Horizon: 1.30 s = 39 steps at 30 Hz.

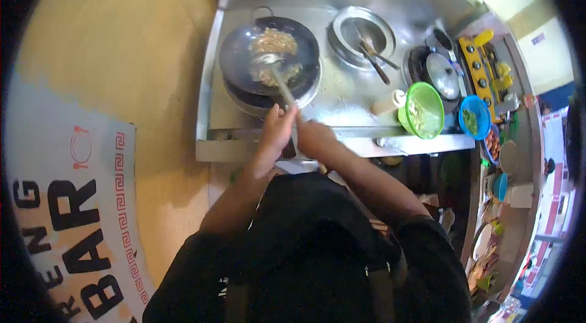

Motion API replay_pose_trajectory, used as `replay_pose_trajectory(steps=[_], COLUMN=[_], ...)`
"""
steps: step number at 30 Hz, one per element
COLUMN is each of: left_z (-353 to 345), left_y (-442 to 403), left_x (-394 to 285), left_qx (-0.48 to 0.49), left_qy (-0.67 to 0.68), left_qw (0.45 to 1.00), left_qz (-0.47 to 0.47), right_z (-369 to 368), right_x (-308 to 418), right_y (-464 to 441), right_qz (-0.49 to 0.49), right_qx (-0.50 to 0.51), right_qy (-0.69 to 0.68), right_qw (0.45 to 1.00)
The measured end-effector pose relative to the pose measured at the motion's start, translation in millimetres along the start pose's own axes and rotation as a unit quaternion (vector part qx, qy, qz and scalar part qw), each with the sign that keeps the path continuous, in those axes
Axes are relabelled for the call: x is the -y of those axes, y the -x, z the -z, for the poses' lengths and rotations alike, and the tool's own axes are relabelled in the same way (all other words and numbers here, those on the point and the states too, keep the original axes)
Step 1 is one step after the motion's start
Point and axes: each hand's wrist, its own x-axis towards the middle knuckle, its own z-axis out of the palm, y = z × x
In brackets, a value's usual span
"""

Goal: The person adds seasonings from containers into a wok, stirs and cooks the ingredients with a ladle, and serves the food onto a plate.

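A dark wok (235, 69) sits on the burner at the left of the steel stove. Brown chopped or shredded food (273, 42) lies in it in two heaps. Closed around the handle of a metal wok spatula (282, 83) is my right hand (315, 140); the blade rests between the heaps. My left hand (276, 134) is beside it at the near rim, closed at the wok's long handle (290, 148). Its grip is partly hidden by the spatula and the right hand. Light haze hangs over the wok.
Right of the wok stands a metal basin (337, 39) with utensils in it. Farther right are a pale bottle (386, 105), a green basket (441, 116) of pale pieces, a blue basket (485, 116) of greens and a lidded pan (443, 76). A wall (165, 66) borders the left.
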Motion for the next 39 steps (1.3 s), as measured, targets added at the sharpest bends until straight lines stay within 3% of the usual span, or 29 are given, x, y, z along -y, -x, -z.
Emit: replay_pose_trajectory(steps=[1, 2, 3, 4, 5, 6, 7, 8, 9, 10, 11, 12, 13, 14, 15, 16, 18, 20, 22, 24, 26, 27, 28, 31, 33, 38, 39], left_z=[-1.5, -13.1, -29.6, -42.8, -51.8, -58.2, -58.4, -50.7, -35.7, -18.2, 1.2, 20.6, 40.3, 58.8, 68.6, 72.9, 85.6, 79.0, 63.3, 49.5, 47.0, 51.4, 62.5, 110.9, 140.0, 173.6, 178.3], left_y=[-8.5, -16.4, -11.4, -7.1, -1.3, 4.8, 2.7, -5.1, -7.2, -7.6, -8.3, -5.7, -1.2, 3.1, 6.4, 7.9, 11.2, 2.3, -23.2, -61.7, -102.8, -120.4, -140.0, -162.8, -160.4, -106.9, -101.0], left_x=[-10.2, -21.1, -29.4, -35.6, -39.7, -39.8, -23.9, -20.5, -18.4, -19.1, -37.0, -60.5, -75.7, -89.5, -96.2, -97.2, -99.3, -89.7, -64.1, -35.5, -44.3, -54.9, -48.3, -80.5, -102.3, -117.0, -104.5], left_qx=[0.068, 0.134, 0.108, 0.12, 0.083, 0.038, 0.03, 0.012, 0.054, 0.094, 0.085, 0.077, 0.06, 0.105, 0.151, 0.142, 0.169, 0.197, 0.205, 0.165, 0.114, 0.109, 0.132, 0.176, 0.192, 0.169, 0.175], left_qy=[0.134, 0.262, 0.235, 0.233, 0.243, 0.251, 0.332, 0.331, 0.363, 0.393, 0.343, 0.292, 0.289, 0.203, 0.115, 0.11, 0.025, 0.011, 0.008, 0.012, 0.002, -0.012, 0.002, -0.027, -0.022, -0.067, -0.016], left_qw=[0.978, 0.911, 0.938, 0.936, 0.921, 0.9, 0.878, 0.88, 0.867, 0.852, 0.867, 0.878, 0.881, 0.901, 0.911, 0.912, 0.897, 0.9, 0.92, 0.946, 0.962, 0.969, 0.969, 0.971, 0.973, 0.977, 0.978], left_qz=[0.147, 0.288, 0.231, 0.234, 0.294, 0.355, 0.343, 0.341, 0.338, 0.334, 0.351, 0.371, 0.37, 0.368, 0.366, 0.368, 0.408, 0.388, 0.334, 0.279, 0.246, 0.223, 0.207, 0.157, 0.129, 0.112, 0.114], right_z=[4.3, 9.3, 10.4, 3.4, -16.6, -36.8, -44.8, -55.0, -104.0, -82.2, -110.8, -102.4, -103.9, -104.8, -109.5, -116.7, -111.0, -95.6, -76.9, -31.3, 30.6, 49.4, 97.6, 142.5, 168.5, 193.2, 192.9], right_x=[5.1, -0.8, -19.1, -50.2, -91.2, -130.4, -164.2, -202.5, -265.1, -263.7, -314.3, -310.8, -317.3, -329.6, -339.6, -345.7, -331.3, -308.4, -279.5, -239.0, -196.2, -192.3, -150.4, -100.8, -67.5, -51.1, -54.6], right_y=[24.8, 40.6, 48.8, 49.5, 44.7, 41.3, 38.5, 28.3, -5.0, -4.1, -37.9, -48.4, -62.0, -74.6, -85.7, -94.7, -69.8, -35.5, -5.4, 0.7, -23.0, -51.3, -63.4, -146.0, -154.8, -154.6, -153.7], right_qz=[0.01, 0.017, 0.052, 0.041, 0.025, 0.01, -0.093, -0.184, -0.22, -0.24, -0.173, -0.166, -0.169, -0.173, -0.152, -0.133, -0.143, -0.089, -0.054, -0.059, -0.048, 0.024, -0.012, -0.015, -0.015, -0.02, -0.014], right_qx=[0.02, 0.035, 0.033, 0.031, -0.028, -0.082, -0.21, -0.33, -0.388, -0.395, -0.406, -0.509, -0.543, -0.579, -0.579, -0.574, -0.543, -0.531, -0.445, -0.321, -0.203, -0.221, -0.103, -0.089, -0.143, -0.127, -0.139], right_qy=[-0.011, -0.02, -0.042, -0.047, -0.255, -0.45, -0.418, -0.376, -0.347, -0.402, -0.47, -0.408, -0.362, -0.314, -0.392, -0.466, -0.464, -0.372, -0.368, -0.181, -0.075, 0.022, 0.067, 0.217, 0.255, 0.288, 0.281], right_qw=[1.0, 0.999, 0.997, 0.998, 0.966, 0.889, 0.879, 0.846, 0.825, 0.79, 0.765, 0.74, 0.739, 0.733, 0.699, 0.66, 0.685, 0.757, 0.815, 0.928, 0.975, 0.975, 0.992, 0.972, 0.956, 0.949, 0.949])
